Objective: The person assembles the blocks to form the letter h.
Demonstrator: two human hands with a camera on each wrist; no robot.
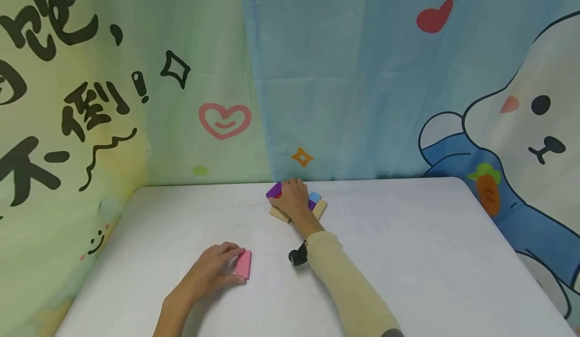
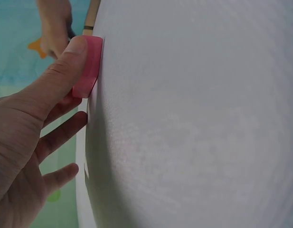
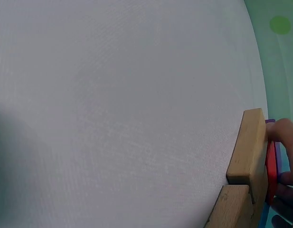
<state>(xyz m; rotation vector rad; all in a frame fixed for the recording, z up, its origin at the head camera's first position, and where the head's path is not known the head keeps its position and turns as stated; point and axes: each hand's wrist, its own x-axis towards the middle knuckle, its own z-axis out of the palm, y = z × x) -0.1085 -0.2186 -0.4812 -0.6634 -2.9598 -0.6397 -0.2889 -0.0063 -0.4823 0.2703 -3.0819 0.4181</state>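
The pink block [image 1: 243,265] is at the left hand [image 1: 213,269], well apart from the pile and nearer the person; whether it rests on the tabletop [image 1: 408,256] or sits just above it, I cannot tell. It looks light and stiff, probably painted wood, so it should neither bend nor break easily; the smooth faces could slip a little under a loose touch. Its two opposite ends seem the best place to take hold, leaving the broad face free. The left hand does just that, thumb at the near end and a finger at the far end, parted only by the block's length, while other fingers stand spread and free of it. The right hand [image 1: 292,198] reaches over the pile, among a purple block [image 1: 274,191], a light blue block [image 1: 314,196] and plain wooden blocks [image 3: 246,147]. In the right wrist view a fingertip touches the end of the red block [image 3: 271,171], with other fingers behind; whether they pinch it, I cannot tell.
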